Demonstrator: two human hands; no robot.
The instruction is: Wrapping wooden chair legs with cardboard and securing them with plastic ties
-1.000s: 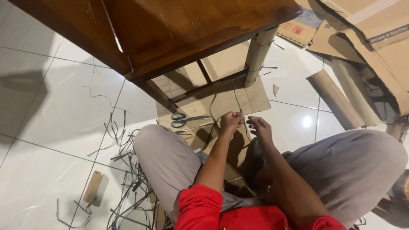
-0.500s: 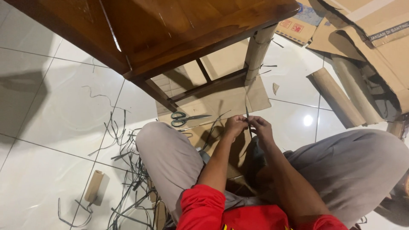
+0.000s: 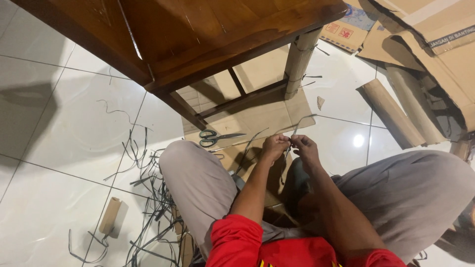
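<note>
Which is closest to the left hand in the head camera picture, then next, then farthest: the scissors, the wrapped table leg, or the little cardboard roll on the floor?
From the left hand:
1. Scissors, just to its left on the flat cardboard.
2. Wrapped table leg, up ahead and slightly right.
3. Little cardboard roll, far down-left on the tiles among the dark strips.

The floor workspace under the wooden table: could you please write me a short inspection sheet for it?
Surface: white tiled floor, glossy, with flattened cardboard under the table.
Job's things: thin dark strip pinched between both hands; scissors lie on the cardboard, untouched.
Clutter: loose dark strips scattered left of the knee; small cardboard roll; long cardboard tubes at right.
Grippers: left hand and right hand close together, fingers closed on the strip.
Cables: nothing seen.
Surroundings: brown wooden table; its leg wrapped in cardboard; torn boxes at right.
</note>
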